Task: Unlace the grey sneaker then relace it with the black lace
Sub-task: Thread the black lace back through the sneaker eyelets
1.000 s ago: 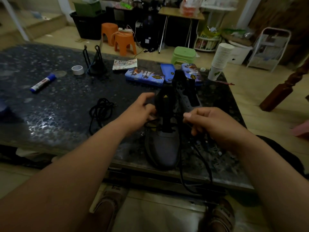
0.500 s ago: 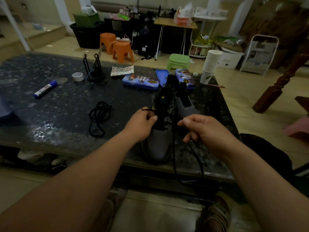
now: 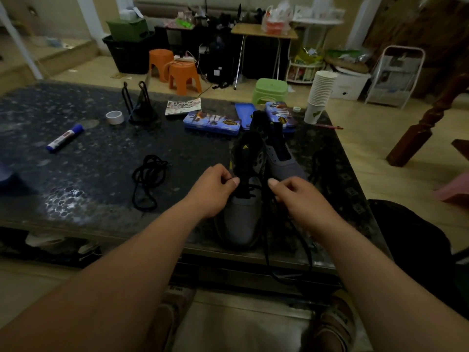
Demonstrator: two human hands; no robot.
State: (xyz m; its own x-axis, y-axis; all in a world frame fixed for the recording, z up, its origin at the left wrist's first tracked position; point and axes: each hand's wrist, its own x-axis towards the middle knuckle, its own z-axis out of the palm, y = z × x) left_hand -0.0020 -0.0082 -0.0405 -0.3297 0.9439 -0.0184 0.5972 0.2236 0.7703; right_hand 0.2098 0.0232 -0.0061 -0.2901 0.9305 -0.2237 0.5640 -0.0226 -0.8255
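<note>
dark speckled table (image 3: 76, 199), grey sneaker (image 3: 243, 222), loose black lace (image 3: 148, 179), marker (image 3: 64, 137), tape roll (image 3: 114, 117)

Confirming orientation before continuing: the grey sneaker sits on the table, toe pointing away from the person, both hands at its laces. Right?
Not quite: in the head view the grey sneaker sits on the table, toe toward the person; left hand and right hand at its laces.

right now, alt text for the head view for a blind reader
A person's left hand and right hand pinch the black lace at the lower eyelets of a grey sneaker on a dark table. Another lace coil lies to its left.
</note>
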